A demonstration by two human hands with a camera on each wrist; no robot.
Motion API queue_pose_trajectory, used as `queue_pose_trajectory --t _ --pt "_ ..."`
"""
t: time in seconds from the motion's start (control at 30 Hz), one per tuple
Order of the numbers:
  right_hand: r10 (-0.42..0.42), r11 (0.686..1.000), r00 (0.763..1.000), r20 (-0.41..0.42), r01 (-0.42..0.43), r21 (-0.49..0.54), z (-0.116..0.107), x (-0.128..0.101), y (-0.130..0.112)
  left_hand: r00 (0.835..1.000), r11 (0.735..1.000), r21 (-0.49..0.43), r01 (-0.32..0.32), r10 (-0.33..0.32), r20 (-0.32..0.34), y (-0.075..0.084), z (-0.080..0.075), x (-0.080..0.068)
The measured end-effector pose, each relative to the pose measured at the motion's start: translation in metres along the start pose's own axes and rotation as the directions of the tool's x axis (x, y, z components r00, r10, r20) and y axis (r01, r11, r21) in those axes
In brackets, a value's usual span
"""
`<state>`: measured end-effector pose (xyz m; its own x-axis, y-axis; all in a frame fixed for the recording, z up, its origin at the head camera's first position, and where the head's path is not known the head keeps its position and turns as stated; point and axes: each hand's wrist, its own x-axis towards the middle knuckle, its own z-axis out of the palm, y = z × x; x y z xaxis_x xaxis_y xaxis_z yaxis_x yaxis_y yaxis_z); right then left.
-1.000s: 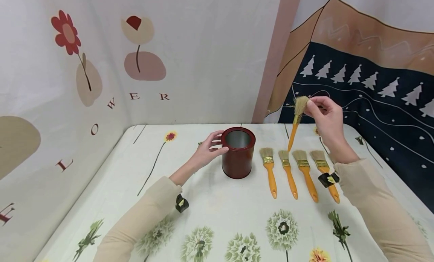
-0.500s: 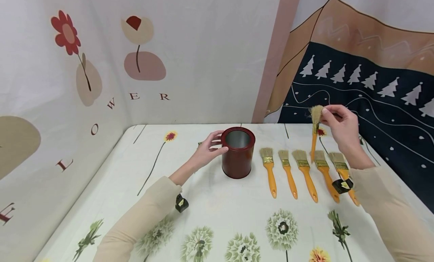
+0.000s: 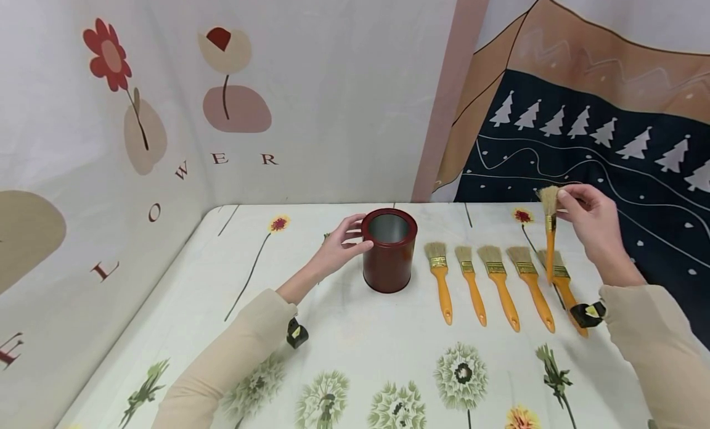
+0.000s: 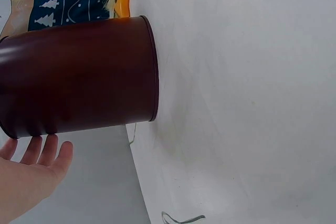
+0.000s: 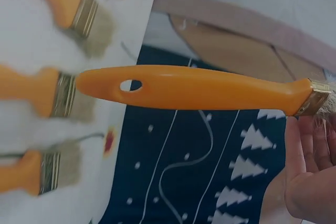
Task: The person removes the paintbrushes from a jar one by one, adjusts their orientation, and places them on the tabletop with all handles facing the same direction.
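Observation:
A dark red open-topped can (image 3: 388,265) stands upright on the table, grey inside. My left hand (image 3: 345,241) touches its left side near the rim, thumb in front, fingers behind. In the left wrist view, fingertips meet the wall of the can (image 4: 79,77). My right hand (image 3: 596,222) pinches a paintbrush (image 3: 550,235) by its pale bristles, its orange handle hanging downward. The handle's lower end overlaps the rightmost lying paintbrush (image 3: 568,293). In the right wrist view, the held paintbrush's handle (image 5: 194,86) crosses the middle, with a hole near its end.
Several paintbrushes (image 3: 503,290) lie in a row right of the can, bristles toward the far side. A flower-printed cloth (image 3: 355,349) covers the table. Printed curtains (image 3: 333,96) rise at the back and sides. Each sleeve carries a small black wrist camera (image 3: 588,314).
My right hand has moved right and somewhat lower with the paintbrush, passing over the row. The left hand and the can have stayed in place.

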<state>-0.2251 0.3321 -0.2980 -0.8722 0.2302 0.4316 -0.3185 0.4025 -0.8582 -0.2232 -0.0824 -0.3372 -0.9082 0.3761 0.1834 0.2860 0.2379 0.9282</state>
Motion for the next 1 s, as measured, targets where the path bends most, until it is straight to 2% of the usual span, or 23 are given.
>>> queue_pose_trajectory --t 0.27,0.5,0.8,0.93,1.0 --pt "0.071 0.984 0.997 0.032 -0.065 -0.167 -0.027 -0.001 0.015 1.000 1.000 0.002 -0.010 0.010 0.001 -0.002 0.000 0.000" --pt "0.131 0.946 0.988 0.083 -0.100 -0.310 -0.045 -0.002 0.029 1.000 1.000 0.000 -0.016 0.016 0.004 -0.001 0.000 0.000" --pt "0.174 0.896 0.977 0.121 -0.106 -0.432 -0.061 -0.004 0.047 1.000 1.000 -0.003 -0.026 0.026 0.006 -0.001 0.000 0.000" --pt "0.201 0.873 0.972 0.120 -0.122 -0.472 -0.068 0.000 0.067 1.000 1.000 0.000 -0.026 0.026 0.004 -0.001 0.000 0.000" --pt "0.221 0.854 0.972 0.078 -0.155 -0.496 -0.073 0.004 0.086 1.000 1.000 0.002 -0.024 0.024 0.004 -0.002 0.000 0.000"
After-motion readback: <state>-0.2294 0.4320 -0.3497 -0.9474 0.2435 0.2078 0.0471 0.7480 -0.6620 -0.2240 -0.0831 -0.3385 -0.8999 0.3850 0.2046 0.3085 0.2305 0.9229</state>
